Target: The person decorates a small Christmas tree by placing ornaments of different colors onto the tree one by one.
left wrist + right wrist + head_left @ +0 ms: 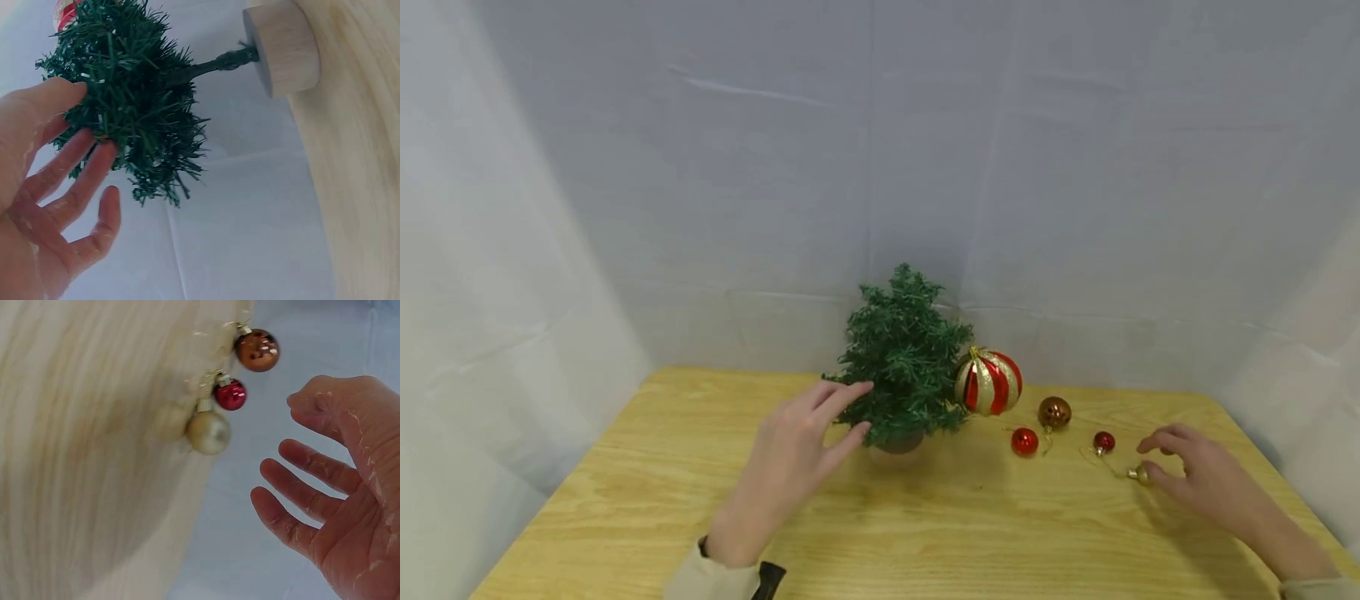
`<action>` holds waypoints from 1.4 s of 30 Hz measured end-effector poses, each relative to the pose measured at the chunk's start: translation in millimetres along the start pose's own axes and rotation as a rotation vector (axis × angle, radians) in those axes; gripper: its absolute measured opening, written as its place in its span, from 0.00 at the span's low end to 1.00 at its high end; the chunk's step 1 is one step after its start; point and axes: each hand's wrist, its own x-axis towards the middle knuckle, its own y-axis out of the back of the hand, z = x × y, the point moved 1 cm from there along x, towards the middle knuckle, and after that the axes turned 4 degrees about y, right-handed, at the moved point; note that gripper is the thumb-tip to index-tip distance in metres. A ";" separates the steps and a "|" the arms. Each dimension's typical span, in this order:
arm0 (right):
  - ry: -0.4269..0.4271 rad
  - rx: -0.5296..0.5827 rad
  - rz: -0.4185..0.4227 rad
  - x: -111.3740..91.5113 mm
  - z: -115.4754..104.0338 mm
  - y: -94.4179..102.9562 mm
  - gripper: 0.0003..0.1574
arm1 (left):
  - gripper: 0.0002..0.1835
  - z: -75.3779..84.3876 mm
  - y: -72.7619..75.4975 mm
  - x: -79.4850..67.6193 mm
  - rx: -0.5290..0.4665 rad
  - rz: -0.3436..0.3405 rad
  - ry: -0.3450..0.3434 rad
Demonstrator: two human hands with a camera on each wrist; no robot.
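Observation:
A small green artificial Christmas tree (902,354) stands upright on a round wooden base (294,53). Beside its left branches is my left hand (790,446), fingers loosely spread, with the fingertips right at the needles. A large red-and-gold striped bauble (989,383) is against the tree's right side. My right hand (1213,479) hovers over the table's right part, fingers parted and slightly bent, holding nothing. Nearest to it is a small gold bauble (209,432), just off the fingertips. A small dark red bauble (1103,442) lies close by.
Between the tree and the right hand, a brown bauble (1055,412) and a bright red bauble (1024,442) lie on the wooden table (925,533). Thin gold hanging loops trail from the small baubles. White cloth (760,192) hangs behind and at both sides.

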 end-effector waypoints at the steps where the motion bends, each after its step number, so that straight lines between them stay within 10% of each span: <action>1: -0.001 0.003 -0.020 -1.1 0.9 -1.3 0.12 | 0.26 0.4 -0.6 -0.6 -0.001 0.011 -0.015; 20: -0.074 -0.001 -0.236 -9.4 13.8 -17.8 0.15 | 0.33 10.6 -14.0 -8.9 0.079 0.101 -0.206; 42: -0.024 0.001 -0.175 -10.8 11.2 -21.4 0.15 | 0.32 20.8 -20.0 -9.3 0.135 0.149 -0.214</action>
